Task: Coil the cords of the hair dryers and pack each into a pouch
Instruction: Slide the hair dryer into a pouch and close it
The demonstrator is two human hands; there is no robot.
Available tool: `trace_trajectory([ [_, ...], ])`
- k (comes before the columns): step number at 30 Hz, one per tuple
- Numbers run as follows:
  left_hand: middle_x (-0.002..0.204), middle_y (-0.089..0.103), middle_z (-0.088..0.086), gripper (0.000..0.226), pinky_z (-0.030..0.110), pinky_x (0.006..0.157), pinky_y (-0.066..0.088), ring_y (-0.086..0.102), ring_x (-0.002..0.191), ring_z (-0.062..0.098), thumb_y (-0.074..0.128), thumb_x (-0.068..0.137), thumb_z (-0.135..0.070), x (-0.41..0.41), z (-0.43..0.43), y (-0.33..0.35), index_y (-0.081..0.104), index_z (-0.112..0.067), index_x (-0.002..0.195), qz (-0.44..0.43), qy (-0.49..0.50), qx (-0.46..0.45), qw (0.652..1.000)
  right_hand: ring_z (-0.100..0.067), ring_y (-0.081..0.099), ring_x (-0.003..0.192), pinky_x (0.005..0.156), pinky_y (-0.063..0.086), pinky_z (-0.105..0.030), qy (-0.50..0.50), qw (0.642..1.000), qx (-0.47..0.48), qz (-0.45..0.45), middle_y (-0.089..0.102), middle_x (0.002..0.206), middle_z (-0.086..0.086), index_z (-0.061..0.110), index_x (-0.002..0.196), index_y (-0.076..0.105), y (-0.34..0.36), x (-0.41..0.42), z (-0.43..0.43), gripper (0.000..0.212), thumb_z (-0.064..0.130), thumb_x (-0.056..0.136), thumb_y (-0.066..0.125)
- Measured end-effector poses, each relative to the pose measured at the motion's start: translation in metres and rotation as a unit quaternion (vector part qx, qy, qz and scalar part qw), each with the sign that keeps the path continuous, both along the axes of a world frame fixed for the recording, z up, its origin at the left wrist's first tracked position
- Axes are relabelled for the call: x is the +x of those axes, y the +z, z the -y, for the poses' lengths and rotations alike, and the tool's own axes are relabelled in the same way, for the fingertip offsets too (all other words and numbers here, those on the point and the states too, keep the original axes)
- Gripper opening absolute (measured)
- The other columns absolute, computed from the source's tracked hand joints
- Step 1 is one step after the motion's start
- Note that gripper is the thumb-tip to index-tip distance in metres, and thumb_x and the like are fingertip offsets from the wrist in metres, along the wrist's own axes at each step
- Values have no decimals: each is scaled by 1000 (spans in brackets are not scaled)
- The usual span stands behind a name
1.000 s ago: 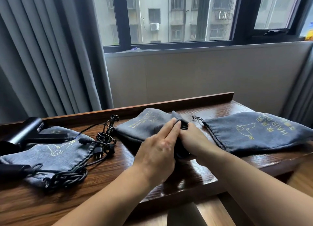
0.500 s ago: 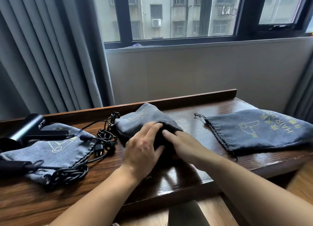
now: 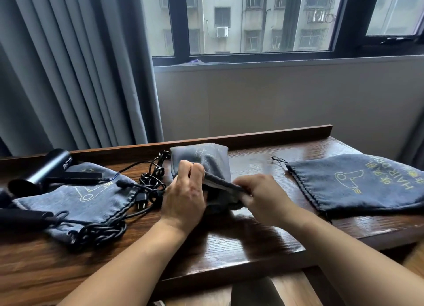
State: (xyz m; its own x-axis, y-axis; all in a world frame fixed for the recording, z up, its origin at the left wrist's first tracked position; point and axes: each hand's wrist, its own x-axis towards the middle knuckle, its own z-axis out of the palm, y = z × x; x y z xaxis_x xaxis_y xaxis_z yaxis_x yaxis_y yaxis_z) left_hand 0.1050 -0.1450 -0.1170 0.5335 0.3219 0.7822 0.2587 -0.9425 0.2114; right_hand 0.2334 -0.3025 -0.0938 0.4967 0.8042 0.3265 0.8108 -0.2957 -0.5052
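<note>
Head view puts the bulging grey pouch at the middle of the table, with the left hand and right hand both pinching its mouth hem; the cloth looks limp over a hard, weighty load, so that hem seems the surest hold.

No longer flat on grey fabric drawstring pouch; now pulling its rim taut between left grip and right grip.

Matt grey cloth pouch on a glossy, grained wooden table.
</note>
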Motion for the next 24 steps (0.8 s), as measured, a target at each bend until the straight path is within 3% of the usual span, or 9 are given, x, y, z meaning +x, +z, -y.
trace_trajectory([
  [2,91,43,7,25,43,41,50,58,55,36,61,86,3,2,-7,0,47,-17,92,-16,10,14,1000,-16,54,65,62,41,-30,51,998,-22,18,64,65,3,14,81,68,0,-2,7,8,13,88,65],
  [4,90,46,7,15,42,40,49,58,52,37,48,88,-2,1,-11,-1,51,-17,90,-43,2,19,999,-13,52,65,61,39,-29,40,999,-21,22,63,66,7,18,84,69,-4,2,12,7,14,88,65],
  [8,98,50,-1,20,40,57,56,61,67,30,67,78,-7,-12,-19,0,56,-21,88,-60,-53,-39,996,-18,65,85,74,48,-29,-92,993,-64,20,74,89,5,25,101,71,-4,11,21,13,29,91,65],
  [11,91,60,-8,11,30,77,52,60,80,11,69,80,-13,-34,-27,11,64,-21,85,-44,-123,-59,990,-12,70,65,62,56,-33,-106,991,-61,-60,74,70,3,23,89,72,1,14,27,9,31,92,69],
  [13,88,68,-13,13,19,79,50,63,82,2,74,82,-13,-50,-30,17,68,-22,88,-24,-121,-102,987,-10,69,54,57,58,-36,-67,986,-28,-147,73,63,2,22,83,74,4,13,29,7,21,90,72],
  [16,92,73,-17,25,3,79,46,68,88,-7,81,83,-10,-69,-30,19,66,-25,96,-34,-89,-192,977,-13,64,60,62,58,-33,-12,974,15,-224,72,66,0,18,87,79,5,13,31,15,5,88,72],
  [18,93,74,-15,29,8,78,52,70,84,-4,82,82,-11,-77,-30,19,63,-27,98,-62,-75,-241,966,-18,65,67,65,59,-30,19,963,28,-269,75,75,-8,17,89,81,2,11,31,28,-7,87,66],
  [20,82,74,-12,23,16,68,56,71,70,2,83,82,-13,-84,-33,19,67,-27,92,-103,-54,-281,953,-22,69,73,69,60,-33,44,950,32,-308,77,84,-14,17,90,82,0,9,33,41,-17,85,60],
  [24,61,72,-6,9,19,51,50,63,49,7,73,92,-15,-98,-31,20,73,-22,88,-183,-71,-329,924,-16,72,72,70,59,-32,11,966,-1,-257,79,79,-3,23,88,83,0,10,39,45,-16,82,61],
])
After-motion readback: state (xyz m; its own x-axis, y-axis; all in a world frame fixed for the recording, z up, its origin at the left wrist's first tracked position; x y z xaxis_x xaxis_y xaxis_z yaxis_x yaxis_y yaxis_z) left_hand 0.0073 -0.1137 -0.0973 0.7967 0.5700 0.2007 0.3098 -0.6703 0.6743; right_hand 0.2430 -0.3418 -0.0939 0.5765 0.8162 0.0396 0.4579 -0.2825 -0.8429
